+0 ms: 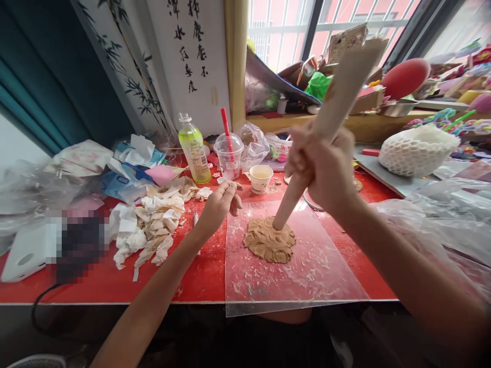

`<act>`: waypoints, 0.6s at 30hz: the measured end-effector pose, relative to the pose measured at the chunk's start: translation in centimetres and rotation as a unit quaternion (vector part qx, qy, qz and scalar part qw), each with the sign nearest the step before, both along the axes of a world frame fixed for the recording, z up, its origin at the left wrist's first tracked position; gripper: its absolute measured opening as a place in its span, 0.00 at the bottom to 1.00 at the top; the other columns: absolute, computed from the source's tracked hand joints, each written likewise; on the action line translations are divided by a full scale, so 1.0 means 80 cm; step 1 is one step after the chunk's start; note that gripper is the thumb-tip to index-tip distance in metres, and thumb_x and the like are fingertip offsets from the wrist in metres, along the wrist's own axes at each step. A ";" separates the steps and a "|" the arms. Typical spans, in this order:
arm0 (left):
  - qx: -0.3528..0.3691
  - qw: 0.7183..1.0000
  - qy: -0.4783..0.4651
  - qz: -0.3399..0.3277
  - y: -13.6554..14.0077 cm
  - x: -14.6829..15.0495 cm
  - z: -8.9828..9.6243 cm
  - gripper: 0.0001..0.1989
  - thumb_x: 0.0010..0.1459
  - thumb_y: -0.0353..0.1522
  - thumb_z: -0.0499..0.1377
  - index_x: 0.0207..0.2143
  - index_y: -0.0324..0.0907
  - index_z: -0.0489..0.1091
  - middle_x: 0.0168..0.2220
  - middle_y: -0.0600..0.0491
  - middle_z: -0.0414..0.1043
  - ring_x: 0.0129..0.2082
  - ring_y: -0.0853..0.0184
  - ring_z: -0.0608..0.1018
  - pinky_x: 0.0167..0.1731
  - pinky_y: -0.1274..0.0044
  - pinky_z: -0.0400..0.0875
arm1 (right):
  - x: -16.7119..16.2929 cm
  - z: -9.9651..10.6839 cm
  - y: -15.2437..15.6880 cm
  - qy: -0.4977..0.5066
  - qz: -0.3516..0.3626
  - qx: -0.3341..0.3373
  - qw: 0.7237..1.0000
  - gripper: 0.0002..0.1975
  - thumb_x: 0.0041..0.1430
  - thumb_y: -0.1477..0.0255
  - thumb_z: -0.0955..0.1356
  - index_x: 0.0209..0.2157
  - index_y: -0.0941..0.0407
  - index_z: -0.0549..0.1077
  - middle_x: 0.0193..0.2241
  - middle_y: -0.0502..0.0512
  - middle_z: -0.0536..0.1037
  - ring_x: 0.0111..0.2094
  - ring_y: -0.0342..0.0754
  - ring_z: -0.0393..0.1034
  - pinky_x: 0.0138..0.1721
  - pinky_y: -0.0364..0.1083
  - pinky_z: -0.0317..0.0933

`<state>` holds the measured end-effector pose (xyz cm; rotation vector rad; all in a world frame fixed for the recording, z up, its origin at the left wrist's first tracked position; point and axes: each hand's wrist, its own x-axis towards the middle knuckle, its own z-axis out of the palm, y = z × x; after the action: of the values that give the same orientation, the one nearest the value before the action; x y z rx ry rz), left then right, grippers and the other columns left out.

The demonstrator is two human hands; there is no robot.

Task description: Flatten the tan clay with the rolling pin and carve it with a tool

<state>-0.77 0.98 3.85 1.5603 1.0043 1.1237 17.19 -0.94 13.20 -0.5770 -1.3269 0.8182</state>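
Note:
My right hand (326, 158) is wrapped round a thick, pale wooden stick (341, 92). The stick slants down to the left, its lower end against a flattened slab of brown clay (268, 245). Round dents cover the top of the clay. Under it lies a clear plastic sheet (307, 281), streaked with dried smears, whose front edge juts past the table. My left hand (224, 198) hovers left of the clay, near a paper cup (261, 180) of cloudy liquid. Its fingers are loosely bent and a little apart, and nothing shows in them.
Crumpled tissues (153, 225) are heaped on the red table (126, 286) at left, beside a pixelated dark object (80, 250). Behind stand a green-labelled bottle (194, 148) and a plastic cup with a red straw (229, 153). Plastic bags (441, 230) and a foam-netted bundle (418, 148) lie at right.

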 end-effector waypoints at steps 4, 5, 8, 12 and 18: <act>0.004 1.000 0.002 -0.002 0.001 0.000 -0.001 0.12 0.64 0.39 0.47 0.32 0.42 0.62 0.21 0.57 0.67 0.16 0.75 0.69 0.20 0.82 0.64 | 0.000 0.032 -0.008 0.061 -0.060 0.122 0.989 0.17 0.53 0.75 0.67 0.15 0.53 0.58 0.12 0.44 0.56 0.13 0.39 0.49 0.14 0.43 0.51; 0.005 1.000 0.001 -0.002 0.001 0.000 -0.001 0.12 0.64 0.39 0.47 0.33 0.42 0.62 0.21 0.57 0.67 0.17 0.75 0.69 0.20 0.82 0.64 | -0.001 0.027 -0.010 0.051 -0.062 0.113 0.990 0.16 0.53 0.74 0.67 0.16 0.53 0.58 0.12 0.44 0.57 0.13 0.40 0.50 0.14 0.44 0.51; -0.002 1.000 0.005 0.002 -0.001 0.001 0.000 0.11 0.64 0.38 0.46 0.33 0.42 0.62 0.21 0.58 0.67 0.16 0.75 0.69 0.20 0.82 0.64 | -0.009 -0.013 -0.008 -0.068 0.025 -0.033 0.997 0.12 0.49 0.70 0.70 0.19 0.52 0.62 0.14 0.45 0.63 0.15 0.42 0.58 0.14 0.44 0.53; -0.006 1.000 0.012 0.002 -0.002 0.002 0.001 0.12 0.64 0.38 0.47 0.33 0.41 0.62 0.21 0.58 0.67 0.17 0.75 0.69 0.20 0.82 0.65 | -0.014 -0.038 0.000 -0.118 0.030 -0.049 0.991 0.14 0.52 0.67 0.69 0.19 0.54 0.62 0.13 0.45 0.62 0.16 0.39 0.58 0.19 0.43 0.58; 0.004 1.000 0.003 -0.012 -0.002 0.001 -0.001 0.12 0.64 0.39 0.47 0.33 0.41 0.62 0.21 0.57 0.67 0.16 0.75 0.69 0.20 0.82 0.65 | -0.005 0.022 -0.006 0.002 -0.076 0.054 0.996 0.18 0.51 0.66 0.70 0.17 0.53 0.58 0.13 0.43 0.54 0.14 0.38 0.50 0.16 0.43 0.55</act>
<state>-0.68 0.85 3.76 1.5787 0.9844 1.1080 16.78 -1.38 14.99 -0.5830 -1.2988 0.6202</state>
